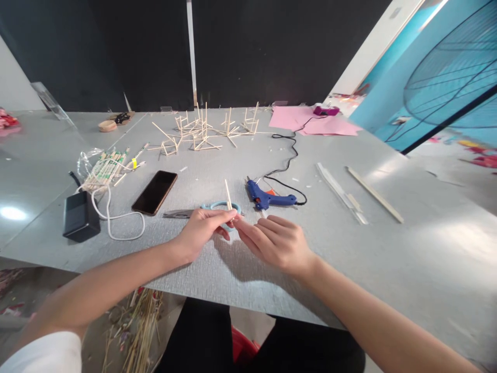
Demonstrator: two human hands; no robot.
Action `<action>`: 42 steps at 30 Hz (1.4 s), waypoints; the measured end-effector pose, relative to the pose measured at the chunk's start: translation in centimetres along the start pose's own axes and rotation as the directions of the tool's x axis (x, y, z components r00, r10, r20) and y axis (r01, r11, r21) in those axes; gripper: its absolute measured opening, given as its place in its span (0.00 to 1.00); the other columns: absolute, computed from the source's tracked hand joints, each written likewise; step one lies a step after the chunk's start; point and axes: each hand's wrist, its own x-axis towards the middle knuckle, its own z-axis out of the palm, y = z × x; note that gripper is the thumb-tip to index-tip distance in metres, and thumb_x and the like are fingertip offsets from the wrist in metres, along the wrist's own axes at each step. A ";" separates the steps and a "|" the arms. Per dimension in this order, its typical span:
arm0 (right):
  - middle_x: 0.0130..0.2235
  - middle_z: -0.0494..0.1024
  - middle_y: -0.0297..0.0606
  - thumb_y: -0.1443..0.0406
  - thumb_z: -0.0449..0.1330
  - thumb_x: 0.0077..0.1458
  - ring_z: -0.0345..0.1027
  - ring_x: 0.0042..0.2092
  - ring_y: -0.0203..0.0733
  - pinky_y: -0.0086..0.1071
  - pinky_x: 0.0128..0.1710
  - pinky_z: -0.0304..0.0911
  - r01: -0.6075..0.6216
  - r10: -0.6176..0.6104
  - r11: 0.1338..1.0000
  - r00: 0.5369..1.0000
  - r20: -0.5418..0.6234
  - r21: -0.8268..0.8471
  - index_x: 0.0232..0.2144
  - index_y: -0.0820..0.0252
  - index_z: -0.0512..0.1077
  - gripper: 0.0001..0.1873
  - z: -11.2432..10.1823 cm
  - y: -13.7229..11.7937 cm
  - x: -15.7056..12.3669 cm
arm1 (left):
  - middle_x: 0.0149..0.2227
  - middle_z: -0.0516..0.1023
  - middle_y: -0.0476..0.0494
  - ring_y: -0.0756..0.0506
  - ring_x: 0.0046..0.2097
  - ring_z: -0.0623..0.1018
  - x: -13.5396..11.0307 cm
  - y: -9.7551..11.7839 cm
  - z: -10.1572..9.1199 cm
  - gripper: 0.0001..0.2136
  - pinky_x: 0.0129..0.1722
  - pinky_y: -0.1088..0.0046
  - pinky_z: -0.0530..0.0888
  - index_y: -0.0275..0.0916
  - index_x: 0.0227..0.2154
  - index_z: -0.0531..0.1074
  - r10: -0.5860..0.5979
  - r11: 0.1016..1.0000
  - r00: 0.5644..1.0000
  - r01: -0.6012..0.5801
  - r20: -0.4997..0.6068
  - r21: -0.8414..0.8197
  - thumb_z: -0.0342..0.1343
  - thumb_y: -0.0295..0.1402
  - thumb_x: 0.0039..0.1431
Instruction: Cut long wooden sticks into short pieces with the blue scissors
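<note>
My left hand [202,230] pinches a short wooden stick [228,195] that points upward. My right hand [274,241] meets it at the fingertips, fingers curled, touching the stick's lower end. Just beyond the hands lie scissors with light blue handles [212,208] and a blue glue gun [267,198] with a black cord. Farther back stand several small frames built of glued sticks [202,132].
A black phone [154,192], a black power bank [79,220] with a white cable and a bag of wooden sticks [104,168] lie at the left. Pink paper [310,123] lies at the back right. Long flat strips [349,194] rest at the right. The grey table's near edge [233,300] is close to my body.
</note>
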 end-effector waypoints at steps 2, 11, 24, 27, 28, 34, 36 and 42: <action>0.21 0.72 0.28 0.74 0.60 0.64 0.60 0.21 0.34 0.33 0.21 0.58 -0.001 0.001 1.000 1.000 0.013 -0.003 0.47 0.71 0.74 0.09 0.1 -0.1 -0.1 | 0.40 0.81 0.34 0.44 0.41 0.74 0.0 0.0 0.0 0.17 0.32 0.72 0.72 0.34 0.33 0.85 0.004 1.000 1.000 -0.003 0.003 -0.003 0.70 0.46 0.53; 0.25 0.78 0.28 0.74 0.59 0.66 0.69 0.23 0.33 0.31 0.25 0.63 -0.249 0.249 0.954 0.968 0.024 0.168 0.49 0.60 0.71 0.11 0.5 0.0 -0.7 | 0.34 0.79 0.40 0.47 0.38 0.74 0.0 0.0 -0.3 0.14 0.33 0.72 0.71 0.36 0.28 0.84 0.048 0.999 0.999 -0.048 0.016 -0.002 0.69 0.44 0.56; 0.22 0.73 0.27 0.75 0.61 0.63 0.62 0.22 0.34 0.33 0.22 0.58 -0.095 0.096 0.991 0.995 -0.003 0.094 0.57 0.66 0.71 0.21 0.4 0.0 -0.4 | 0.41 0.82 0.35 0.45 0.41 0.75 -0.1 -0.1 -0.3 0.16 0.33 0.71 0.72 0.35 0.34 0.86 0.016 1.000 1.000 -0.016 -0.002 -0.009 0.69 0.46 0.55; 0.21 0.72 0.27 0.75 0.61 0.63 0.61 0.22 0.34 0.34 0.21 0.55 -0.032 0.032 0.999 0.999 -0.006 0.014 0.56 0.64 0.72 0.20 0.3 0.0 -0.2 | 0.44 0.82 0.33 0.45 0.42 0.75 -0.1 -0.2 -0.2 0.17 0.33 0.71 0.72 0.35 0.34 0.86 0.011 1.000 1.000 -0.011 -0.004 -0.005 0.69 0.46 0.55; 0.21 0.71 0.27 0.75 0.61 0.63 0.60 0.22 0.34 0.34 0.21 0.55 -0.008 0.008 1.000 1.000 0.001 -0.020 0.55 0.64 0.73 0.18 0.2 -0.1 -0.3 | 0.44 0.82 0.33 0.45 0.41 0.74 -0.1 -0.2 -0.2 0.17 0.33 0.71 0.72 0.35 0.34 0.86 0.008 1.000 1.000 -0.008 -0.005 -0.008 0.69 0.46 0.55; 0.21 0.70 0.29 0.76 0.58 0.62 0.58 0.23 0.36 0.35 0.22 0.54 0.073 -0.063 0.991 0.994 0.087 -0.113 0.51 0.65 0.75 0.16 0.1 -0.5 -0.8 | 0.40 0.82 0.34 0.47 0.36 0.73 -0.2 -0.1 -0.1 0.17 0.31 0.71 0.71 0.34 0.33 0.85 -0.015 1.000 1.000 0.015 -0.010 0.007 0.69 0.46 0.55; 0.21 0.70 0.30 0.76 0.58 0.62 0.59 0.23 0.36 0.35 0.22 0.55 0.067 -0.058 0.992 0.995 0.087 -0.106 0.51 0.66 0.74 0.16 0.1 -0.5 -0.8 | 0.37 0.81 0.35 0.47 0.36 0.73 -0.2 0.0 -0.1 0.16 0.31 0.71 0.71 0.33 0.31 0.85 -0.013 1.000 1.000 0.013 -0.008 0.008 0.69 0.45 0.55; 0.21 0.71 0.27 0.74 0.58 0.64 0.62 0.21 0.35 0.34 0.22 0.56 -0.058 0.057 0.998 0.997 0.046 0.015 0.52 0.61 0.73 0.16 0.3 -0.3 -0.6 | 0.31 0.78 0.40 0.48 0.33 0.72 -0.4 0.1 -0.1 0.14 0.31 0.71 0.70 0.34 0.29 0.84 0.024 0.999 0.999 -0.025 0.035 0.039 0.68 0.43 0.56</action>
